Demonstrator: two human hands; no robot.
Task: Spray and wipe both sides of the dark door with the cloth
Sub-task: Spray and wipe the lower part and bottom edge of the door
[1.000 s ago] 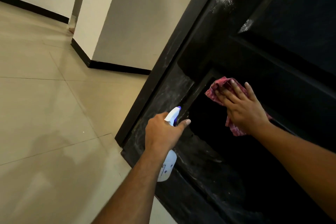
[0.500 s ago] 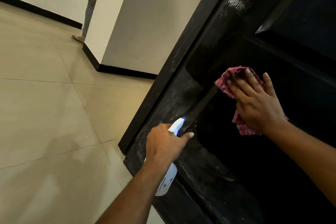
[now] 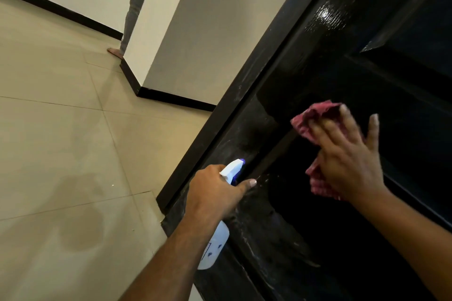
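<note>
Two hands: left hand (image 3: 212,193) grips plastic spray bottle (image 3: 215,247); right hand (image 3: 347,161), fingers spread, presses crumpled red cloth (image 3: 315,117).
Finish: door (image 3: 318,227) glossy, panelled.
Aim: nozzle (image 3: 236,166) toward door.

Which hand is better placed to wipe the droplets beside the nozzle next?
Likely right. The right hand presses the cloth on the door near those droplets; the left hand grips the spray bottle.
</note>
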